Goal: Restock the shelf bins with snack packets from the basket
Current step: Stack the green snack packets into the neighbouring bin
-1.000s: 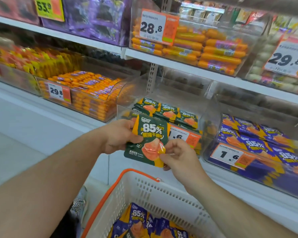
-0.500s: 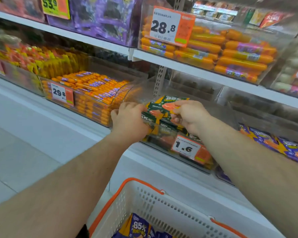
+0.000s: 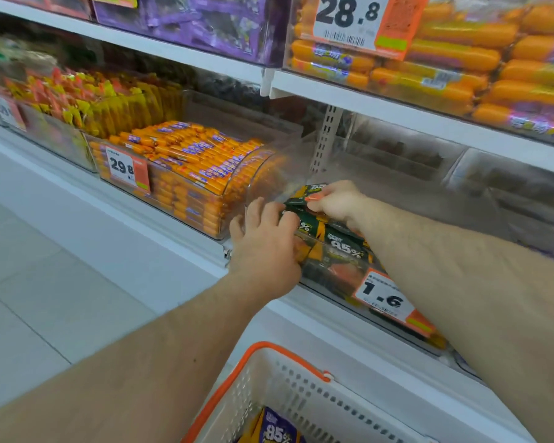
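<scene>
Nearest me, below both forearms, I see the white basket (image 3: 304, 391) with its orange rim; one purple packet (image 3: 277, 431) shows inside it at the bottom edge.

Above the basket, my left hand (image 3: 264, 247) reaches to the front left corner of the clear bin (image 3: 330, 266). Its fingers lie fairly straight over the bin's edge and touch the green packets (image 3: 336, 243) stacked there; I cannot see them curl round anything. A price tag (image 3: 387, 298) reading 1.6 hangs on the bin's front, right of this hand and under my right forearm.

Just beyond the left hand, my right hand (image 3: 336, 203) is inside the same bin, fingers curled and pinching a green packet (image 3: 306, 195) at its near edge. That packet lies on top of the green stack, toward the back of the bin.

Left of both hands sits another clear bin (image 3: 186, 203) packed with orange sausage sticks, tagged 29.8. Farther left, a bin of yellow and red packs (image 3: 77, 100) is blurred.

Above and beyond the hands, the upper shelf (image 3: 397, 107) carries large orange sausages (image 3: 461, 59) behind a 28.8 tag (image 3: 349, 20), and purple bags (image 3: 189, 24) to their left.
</scene>
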Demonstrator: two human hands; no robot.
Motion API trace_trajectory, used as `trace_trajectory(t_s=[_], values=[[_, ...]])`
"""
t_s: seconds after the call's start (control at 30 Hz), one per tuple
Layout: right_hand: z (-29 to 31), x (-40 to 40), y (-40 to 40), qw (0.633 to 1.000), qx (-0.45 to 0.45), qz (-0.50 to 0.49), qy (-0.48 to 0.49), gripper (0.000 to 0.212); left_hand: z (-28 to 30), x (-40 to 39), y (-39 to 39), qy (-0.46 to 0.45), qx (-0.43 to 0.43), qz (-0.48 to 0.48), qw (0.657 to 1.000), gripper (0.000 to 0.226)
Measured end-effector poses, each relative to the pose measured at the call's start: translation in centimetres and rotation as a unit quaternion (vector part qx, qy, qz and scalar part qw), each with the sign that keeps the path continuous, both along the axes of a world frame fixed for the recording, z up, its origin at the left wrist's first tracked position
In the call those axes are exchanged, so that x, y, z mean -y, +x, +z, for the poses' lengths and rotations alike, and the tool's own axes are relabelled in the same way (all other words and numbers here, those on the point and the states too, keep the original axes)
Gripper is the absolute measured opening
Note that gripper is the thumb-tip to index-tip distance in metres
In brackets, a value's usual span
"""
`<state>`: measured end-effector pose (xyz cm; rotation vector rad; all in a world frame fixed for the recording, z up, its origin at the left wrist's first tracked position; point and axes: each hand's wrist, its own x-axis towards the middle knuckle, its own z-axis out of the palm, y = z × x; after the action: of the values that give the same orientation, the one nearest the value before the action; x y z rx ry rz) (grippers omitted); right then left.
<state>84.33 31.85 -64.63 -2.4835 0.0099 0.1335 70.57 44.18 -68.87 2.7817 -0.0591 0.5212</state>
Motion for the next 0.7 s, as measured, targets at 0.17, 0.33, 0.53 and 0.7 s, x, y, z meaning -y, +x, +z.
trace_trajectory(t_s=[0.17, 0.33, 0.53, 0.7], values=[[-0.9, -0.3, 1.1, 0.987, 0.011, 0.006, -0.158, 0.046, -0.1, 0.7, 0.3, -0.022, 0.01, 0.02, 1.0, 0.05], [-0.8, -0.5, 0.3, 0.969, -0.027, 0.056, -0.239, 0.061, 0.0, 0.9, 0.3, -0.022, 0.0, 0.023, 0.999, 0.05], [-0.2, 0.0, -0.7, 0.979, -0.058, 0.059, -0.184, 0.058, 0.6, 0.8, 0.0, -0.019, 0.018, 0.016, 1.0, 0.049], [1.1, 0.5, -2.0, 0.995, 0.015, 0.002, -0.101, 0.035, 1.7, 1.1, -0.7, -0.013, 0.215, -0.05, 0.975, 0.028]])
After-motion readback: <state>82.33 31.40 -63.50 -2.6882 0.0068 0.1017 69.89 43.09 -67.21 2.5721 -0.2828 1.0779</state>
